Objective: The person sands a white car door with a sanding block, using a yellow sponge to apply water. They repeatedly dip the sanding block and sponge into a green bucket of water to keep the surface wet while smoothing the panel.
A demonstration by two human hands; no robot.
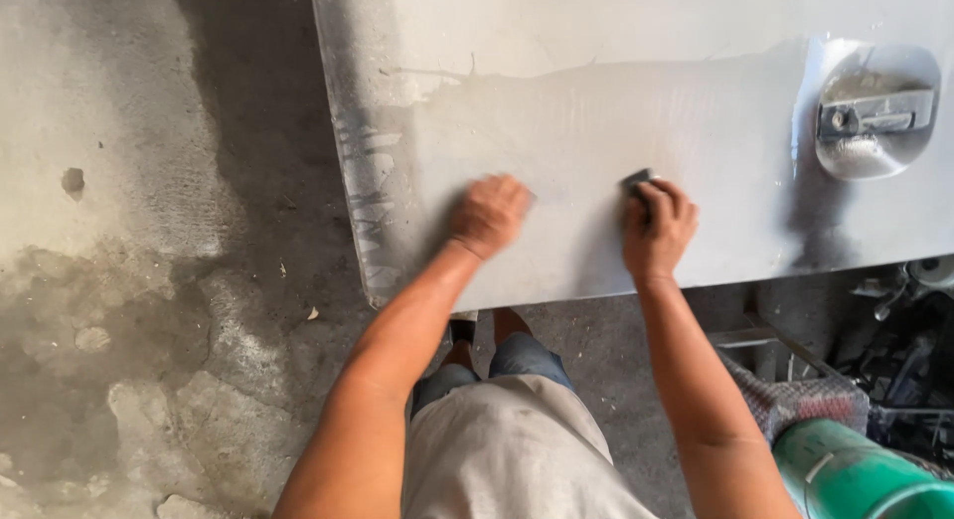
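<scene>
A large grey car door panel (596,42) lies flat in front of me, its surface dull and streaked with wet sanding residue. My right hand (657,227) presses a small dark sanding block (637,179) against the panel near its near edge. My left hand (488,214) rests on the panel to the left of it, fingers curled down on the surface; whether it holds anything underneath is hidden. A metal door handle (874,112) sits in a recess at the panel's far right.
Stained, patchy concrete floor (149,280) lies to the left. A green cylinder (855,474) and a woven cloth (795,400) sit at the lower right, with metal parts (909,360) beyond them. My legs and feet (487,345) are below the panel's edge.
</scene>
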